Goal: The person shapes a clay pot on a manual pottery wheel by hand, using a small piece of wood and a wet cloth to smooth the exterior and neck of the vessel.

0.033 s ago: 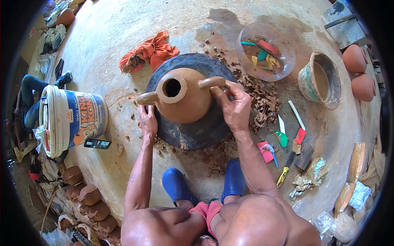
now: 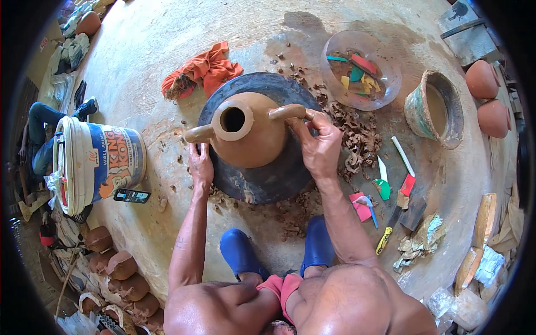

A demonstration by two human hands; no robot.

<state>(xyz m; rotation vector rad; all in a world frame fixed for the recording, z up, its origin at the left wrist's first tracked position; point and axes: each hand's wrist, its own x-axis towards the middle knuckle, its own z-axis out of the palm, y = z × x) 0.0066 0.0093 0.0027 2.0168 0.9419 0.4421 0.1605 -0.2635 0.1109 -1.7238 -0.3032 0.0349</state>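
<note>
The left hand (image 2: 201, 167) reaches far with its wrist nearly straight, fingertips just below the left handle (image 2: 199, 134); whether they touch or grip it I cannot tell. The right hand (image 2: 324, 146) bends inward at the wrist, thumb on the near side and fingers on the far side, clamped on the outer end of the right handle (image 2: 287, 111). Between the hands, the pot (image 2: 248, 153) stands upright in the middle of the wheel (image 2: 245, 187), mouth facing up.

Counting from the left: one bucket (image 2: 114, 162), one phone (image 2: 132, 195) against its near side, one orange cloth (image 2: 215, 67) far of the wheel, one pot with two handles, two blue shoes (image 2: 241, 251) near, one clear bowl (image 2: 392, 72) of coloured scraps, one yellow-handled knife (image 2: 385, 240), one crumpled rag (image 2: 421, 240), one pail (image 2: 420, 114) with murky liquid, and two red pots (image 2: 484, 79) at the far right.

At the left edge, another person's leg (image 2: 46, 118) shows behind the bucket; near of it, brown pots (image 2: 121, 265) lie heaped, overlapping too much to count. The floor (image 2: 151, 223) is rough and grey-tan, with clay shavings (image 2: 357, 142) thickest right of the wheel. A grey box (image 2: 468, 42) stands far right.
</note>
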